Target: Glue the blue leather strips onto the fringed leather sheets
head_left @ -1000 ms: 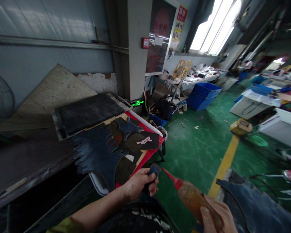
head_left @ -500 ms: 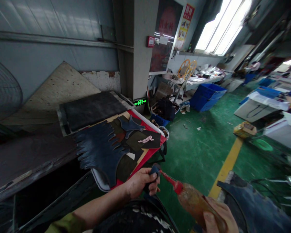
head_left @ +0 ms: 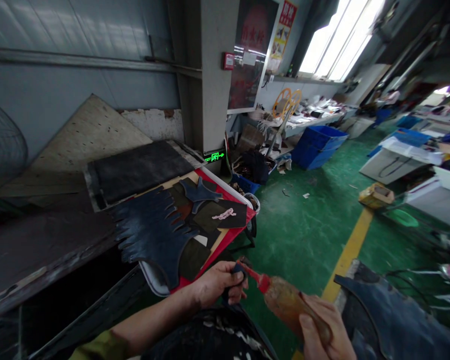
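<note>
My left hand [head_left: 214,286] is closed around a small dark leather piece [head_left: 237,270] at the lower middle of the view. My right hand [head_left: 322,330] grips a brown squeeze bottle [head_left: 290,307] with a red nozzle. The nozzle tip [head_left: 247,267] touches the dark piece above my left fingers. Just left of my hands, a red-edged board [head_left: 232,235] carries a large dark blue jagged leather cut-out [head_left: 150,235] and several smaller dark pieces.
A dark slab [head_left: 135,167] and a wooden panel [head_left: 86,137] lean against the grey wall at the left. More dark blue leather [head_left: 393,320] lies at the lower right. Blue crates [head_left: 317,145] and white tables stand on the green floor with a yellow line [head_left: 348,255].
The bottle has moved left, and its nozzle now meets the dark piece in my left hand. The view shifted slightly.
</note>
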The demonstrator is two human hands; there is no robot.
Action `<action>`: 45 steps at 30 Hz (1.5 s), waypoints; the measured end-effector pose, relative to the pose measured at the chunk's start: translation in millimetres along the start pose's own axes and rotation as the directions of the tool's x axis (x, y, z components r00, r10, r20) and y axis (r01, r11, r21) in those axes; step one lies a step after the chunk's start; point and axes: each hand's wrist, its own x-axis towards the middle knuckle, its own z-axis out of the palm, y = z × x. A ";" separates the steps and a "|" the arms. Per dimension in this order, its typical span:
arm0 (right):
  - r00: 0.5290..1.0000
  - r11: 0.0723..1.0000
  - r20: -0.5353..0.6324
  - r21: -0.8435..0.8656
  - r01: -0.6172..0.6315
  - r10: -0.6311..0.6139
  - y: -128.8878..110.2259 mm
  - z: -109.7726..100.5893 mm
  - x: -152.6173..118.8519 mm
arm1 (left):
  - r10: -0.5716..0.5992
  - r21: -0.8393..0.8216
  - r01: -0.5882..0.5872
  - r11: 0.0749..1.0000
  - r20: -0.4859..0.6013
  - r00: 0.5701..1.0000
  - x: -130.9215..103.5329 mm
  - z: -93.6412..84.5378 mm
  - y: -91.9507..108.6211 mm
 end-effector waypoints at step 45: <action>0.849 0.831 0.142 0.179 -0.527 0.508 -15.9 -33.0 4.5 | 0.373 0.772 -0.258 -0.580 0.534 0.759 -33.2 1.1 24.8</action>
